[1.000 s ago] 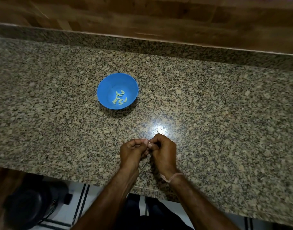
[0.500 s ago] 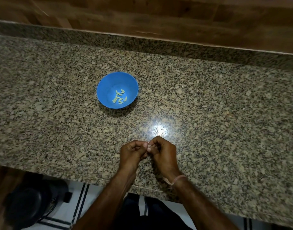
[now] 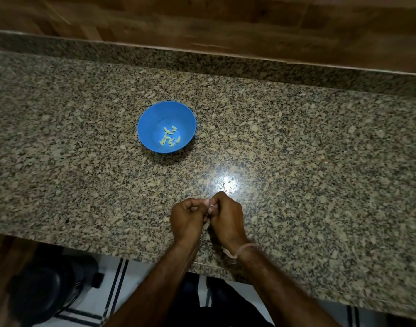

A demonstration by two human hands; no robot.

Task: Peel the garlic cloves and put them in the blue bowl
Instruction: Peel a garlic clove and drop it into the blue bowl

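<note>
- Garlic clove (image 3: 209,204) (only a pale sliver of it shows): you pinch it between the fingertips of both hands, low over the near part of the desk (image 3: 320,161) and well apart from the blue bowl (image 3: 144,119). I cannot tell whether that sliver is loose skin or bare flesh.
- Almost nothing has changed over the last second. Your hands are knuckle to knuckle in the same spot, and the small heap in the bowl looks no bigger. I judge from this that you are mid-peel on this garlic clove and have not yet dropped it in.
- Your left hand (image 3: 188,218) is clenched, fingers curled under, with thumb and forefinger closing on the clove from its left side.
- Your right hand (image 3: 227,215) is curled the same way and grips the clove from the other side, its fingertips meeting those of the left. A pale thread (image 3: 240,250) is tied at that wrist.
- Just beyond your knuckles, a bright glare spot (image 3: 228,182) lies on the speckled granite.
- Farther back and to your left, the bowl stands upright with the peeled cloves (image 3: 169,137) clustered on its bottom.
- Beyond the desk runs a wooden wall (image 3: 226,24), and a dark appliance (image 3: 37,293) sits on the floor below the near edge.
</note>
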